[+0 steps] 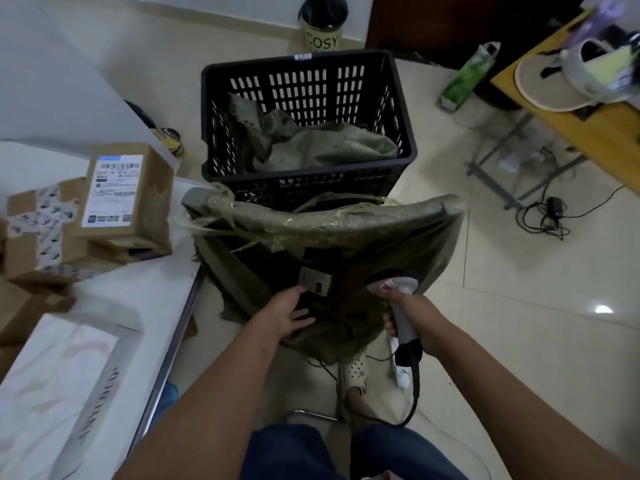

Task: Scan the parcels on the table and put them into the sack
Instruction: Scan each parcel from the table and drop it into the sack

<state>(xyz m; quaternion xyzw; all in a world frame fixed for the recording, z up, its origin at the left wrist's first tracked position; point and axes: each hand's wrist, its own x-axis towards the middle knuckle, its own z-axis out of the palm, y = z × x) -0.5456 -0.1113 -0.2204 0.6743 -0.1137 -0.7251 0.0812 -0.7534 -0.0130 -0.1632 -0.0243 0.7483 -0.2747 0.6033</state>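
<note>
An olive sack (436, 244) hangs open on a frame beside the white table (138, 299). Deep inside it lies a dark parcel with a small label (316, 280). My left hand (289, 315) reaches into the sack mouth with its fingers spread, fingertips just short of that label, holding nothing. My right hand (414, 317) grips a grey barcode scanner (403, 306) over the sack's right side. On the table a labelled cardboard box (128, 192) rests on a taped box (41, 233), and a white flat parcel (59, 382) lies nearer to me.
Behind the sack stands a black slatted crate (308, 181) holding another crumpled sack. A bin marked COSY (322, 32) is by the far wall. A yellow table (595, 126) and loose cables (547, 216) occupy the right. The scanner cord and a power strip (398, 368) lie by my feet.
</note>
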